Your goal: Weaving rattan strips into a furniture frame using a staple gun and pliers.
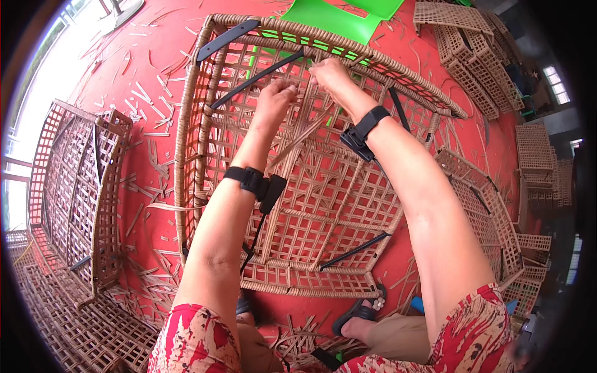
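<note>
Reaching over woven basket (341, 219): left hand (275, 101), right hand (333, 76), fingers curled, grip unclear; basket's far rim (429, 88) slants nearer rightward, long axis uncertain.

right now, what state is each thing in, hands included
left hand, fingers curled, grip unclear
right hand, fingers bent, grip unclear
large woven frame, a strand poking out left
black wristbands, fastened
cut strips, loose, scattered
far-right woven pieces, stacked
dark sandals, worn

forearms (217, 224) partly hide the woven frame (336, 217); the top edge crops green plastic (336, 22).
</note>
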Demonstrator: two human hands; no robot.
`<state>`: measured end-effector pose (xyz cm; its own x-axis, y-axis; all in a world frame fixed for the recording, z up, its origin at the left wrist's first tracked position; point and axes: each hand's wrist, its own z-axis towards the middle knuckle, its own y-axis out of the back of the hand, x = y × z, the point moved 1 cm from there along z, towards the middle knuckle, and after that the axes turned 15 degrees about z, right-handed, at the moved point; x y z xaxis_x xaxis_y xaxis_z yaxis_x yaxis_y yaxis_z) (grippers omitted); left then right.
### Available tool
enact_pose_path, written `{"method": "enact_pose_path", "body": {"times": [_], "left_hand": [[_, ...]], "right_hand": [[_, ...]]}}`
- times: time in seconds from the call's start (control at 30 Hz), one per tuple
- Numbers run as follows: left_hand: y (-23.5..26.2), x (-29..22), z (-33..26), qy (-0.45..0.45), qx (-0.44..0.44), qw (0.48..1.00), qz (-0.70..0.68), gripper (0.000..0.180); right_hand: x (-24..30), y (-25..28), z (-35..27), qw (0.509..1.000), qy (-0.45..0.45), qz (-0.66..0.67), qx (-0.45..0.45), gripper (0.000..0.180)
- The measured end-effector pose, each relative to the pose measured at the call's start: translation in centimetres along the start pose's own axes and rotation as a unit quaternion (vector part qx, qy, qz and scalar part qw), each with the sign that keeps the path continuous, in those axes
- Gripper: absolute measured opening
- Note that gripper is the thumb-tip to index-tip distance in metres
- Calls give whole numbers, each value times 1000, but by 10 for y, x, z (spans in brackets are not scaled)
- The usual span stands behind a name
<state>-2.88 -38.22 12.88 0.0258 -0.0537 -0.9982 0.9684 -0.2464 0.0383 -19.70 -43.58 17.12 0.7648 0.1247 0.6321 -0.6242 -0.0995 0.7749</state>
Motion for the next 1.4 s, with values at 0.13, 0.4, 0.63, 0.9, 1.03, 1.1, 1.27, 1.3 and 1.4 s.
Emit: {"method": "enact_pose_path", "body": {"times": [0.13, 0.4, 0.63, 0.9, 1.03, 1.1, 1.27, 1.3, 1.4], "left_hand": [[-21, 51, 36, -95, -50, 980, 169, 38], [-44, -10, 35, 40, -176, 905, 385, 33], [-25, -33, 31, 19, -82, 945, 317, 29], [-27, -67, 10, 38, 67, 997, -32, 31], [-36, -94, -8, 8, 43, 999, 4, 41], [-40, -106, -17, -16, 15, 999, 39, 43], [-38, -129, -38, 19, -84, 987, 133, 42], [-39, -132, -42, 36, -91, 986, 136, 42], [-43, -134, -48, 13, -115, 987, 116, 41]], "right_hand": [[29, -17, -23, 985, -36, 81, -149, 24], [36, 0, -39, 978, -56, 139, -143, 26], [55, 18, -60, 971, -42, 204, -118, 26], [63, 40, -106, 937, -15, 320, -141, 29], [63, 51, -130, 927, -28, 325, -183, 28], [63, 51, -137, 908, -39, 347, -232, 28], [101, 59, -155, 940, -64, 174, -286, 23], [106, 61, -161, 941, -58, 170, -287, 23], [132, 67, -179, 906, 139, -116, -382, 22]]}}
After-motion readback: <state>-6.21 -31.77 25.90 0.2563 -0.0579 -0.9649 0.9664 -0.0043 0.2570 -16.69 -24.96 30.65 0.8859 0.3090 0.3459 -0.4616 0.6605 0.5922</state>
